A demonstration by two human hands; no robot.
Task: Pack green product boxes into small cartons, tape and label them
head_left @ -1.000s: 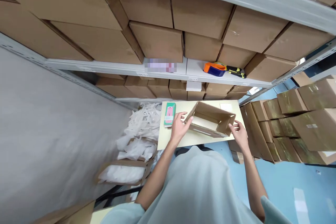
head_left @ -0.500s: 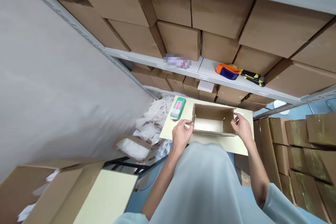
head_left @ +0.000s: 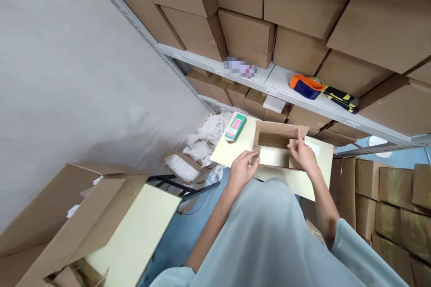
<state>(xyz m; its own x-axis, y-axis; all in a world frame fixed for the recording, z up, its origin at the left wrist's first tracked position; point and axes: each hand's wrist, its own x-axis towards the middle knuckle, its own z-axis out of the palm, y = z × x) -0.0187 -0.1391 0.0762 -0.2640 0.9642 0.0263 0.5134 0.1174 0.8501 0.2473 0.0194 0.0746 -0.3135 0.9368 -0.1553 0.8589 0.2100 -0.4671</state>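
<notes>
A small cardboard box point(head_left: 274, 129) with its top raised stands on the pale yellow table, its white bottom showing inside. My left hand point(head_left: 243, 168) pinches the box's left wall between thumb and fingers. At the other end, my right hand point(head_left: 303, 157) grips the right wall, with the index finger stretched up against the back flap near the corner. The lower fingers of that hand are partly hidden. Left of the box lies a green package point(head_left: 235, 128) with a pink item showing on its face.
Shelves point(head_left: 283, 86) packed with cardboard boxes rise behind the table, holding an orange and blue tape dispenser point(head_left: 306, 87) and yellow-black cutters point(head_left: 341, 99). White paper scraps point(head_left: 205, 143) lie at left. Stacked cartons point(head_left: 397, 186) stand right; a large open carton point(head_left: 84, 219) is lower left.
The box's back flap now stands higher. My right hand has shifted from outside the right wall to the back right corner, index finger extended. The camera view has shifted.
</notes>
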